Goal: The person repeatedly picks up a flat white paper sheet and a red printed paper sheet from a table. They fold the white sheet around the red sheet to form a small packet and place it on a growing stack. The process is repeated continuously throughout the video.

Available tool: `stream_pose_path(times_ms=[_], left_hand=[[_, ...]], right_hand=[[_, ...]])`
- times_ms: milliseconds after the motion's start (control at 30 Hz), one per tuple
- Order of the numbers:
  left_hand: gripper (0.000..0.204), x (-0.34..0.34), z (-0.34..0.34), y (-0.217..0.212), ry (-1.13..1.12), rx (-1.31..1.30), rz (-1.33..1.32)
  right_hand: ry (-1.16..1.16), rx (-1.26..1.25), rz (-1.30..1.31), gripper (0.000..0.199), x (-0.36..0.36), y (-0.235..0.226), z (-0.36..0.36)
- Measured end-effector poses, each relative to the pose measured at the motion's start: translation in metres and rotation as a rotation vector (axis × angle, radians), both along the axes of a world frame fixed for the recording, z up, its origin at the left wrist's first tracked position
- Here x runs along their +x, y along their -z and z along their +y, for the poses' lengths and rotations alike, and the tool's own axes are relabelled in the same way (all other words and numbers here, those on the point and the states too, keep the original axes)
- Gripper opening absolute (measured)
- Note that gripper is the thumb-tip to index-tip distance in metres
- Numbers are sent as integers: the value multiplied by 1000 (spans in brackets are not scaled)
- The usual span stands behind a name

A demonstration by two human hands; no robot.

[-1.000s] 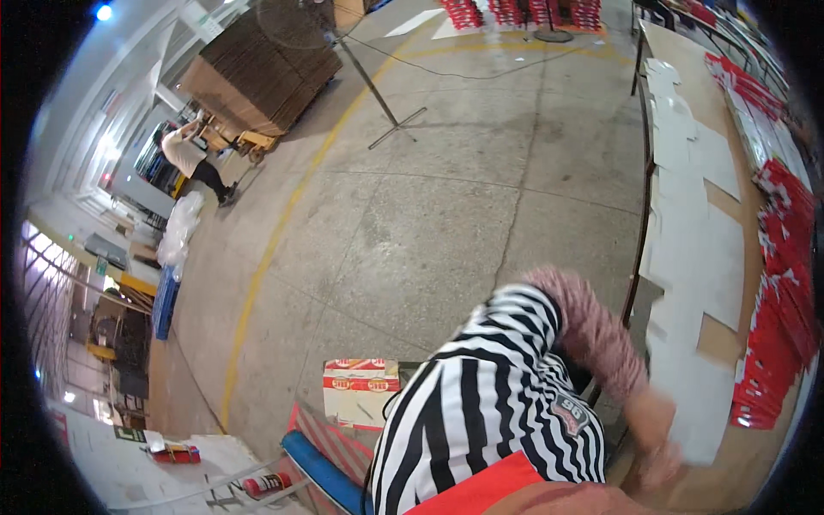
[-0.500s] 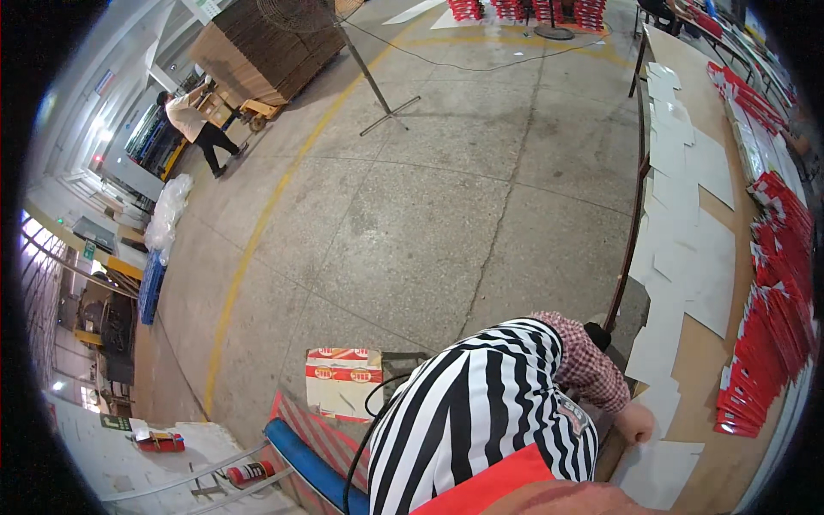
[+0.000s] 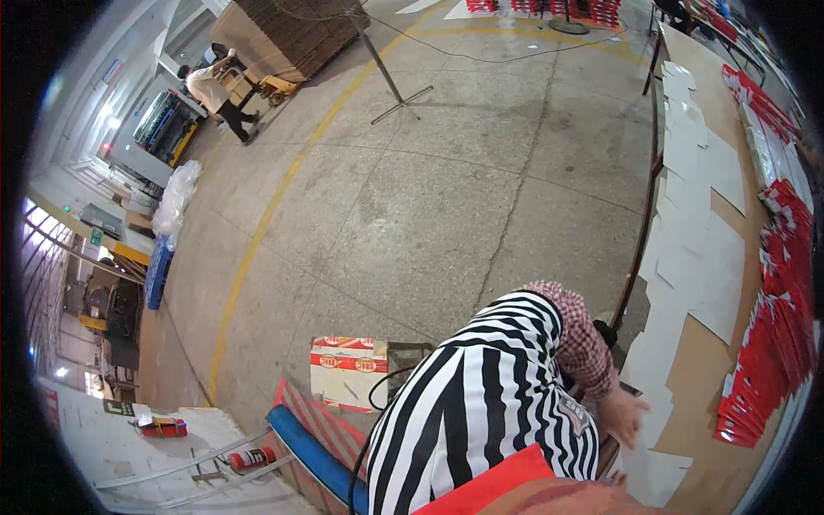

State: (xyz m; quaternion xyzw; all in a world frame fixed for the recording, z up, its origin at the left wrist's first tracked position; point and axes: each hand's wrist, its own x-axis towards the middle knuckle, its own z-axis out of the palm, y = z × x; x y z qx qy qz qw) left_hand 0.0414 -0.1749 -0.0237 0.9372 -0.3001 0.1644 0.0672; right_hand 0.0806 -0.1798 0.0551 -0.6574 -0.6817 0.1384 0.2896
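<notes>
My left hand [image 3: 624, 417] extends from a red-and-white checked sleeve [image 3: 582, 343] above the near edge of the table. Its fingers are apart and nothing shows in them. Beneath and beside it lie overlapping white sheets [image 3: 678, 266], spread in a long strip down the brown tabletop [image 3: 699, 378]. My black-and-white striped apron [image 3: 481, 395] fills the lower middle. A red edge [image 3: 506, 482] and a blurred shape cross the bottom. I cannot make out my right hand. Farther over on the table, red-and-white flat packages [image 3: 768, 352] lie fanned in a row.
A printed carton piece [image 3: 349, 378] and a blue padded bar [image 3: 313, 455] are close on my left. Fire extinguishers [image 3: 251, 459] stand by the wall. A fan stand [image 3: 390, 81] rises from the floor ahead. A person [image 3: 223, 101] handles a pallet truck [image 3: 276, 88] beside stacked cardboard [image 3: 296, 39].
My left hand has gone from closed fingers to spread fingers and shifted slightly left. The view has tilted a little. The person at the pallet truck has changed stance.
</notes>
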Motion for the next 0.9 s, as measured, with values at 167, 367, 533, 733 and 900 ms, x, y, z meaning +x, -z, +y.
stream_pose_path(times_ms=[167,367,533,733,900], left_hand=[[50,40,37,-8,-389,-398,336],[42,46,-8,35,-466,-125,-297],[80,15,-19,9,-355,43,-240],[99,27,-55,33,-130,-152,-107],[106,24,-46,28,-88,-69,-90]], right_hand=[[-21,-19,-33,57,-7,1,0],[111,-36,-66,58,23,9,-42],[304,-58,-97,58,55,16,-97],[520,-46,-165,58,79,21,-156],[607,-34,-174,59,82,27,-176]])
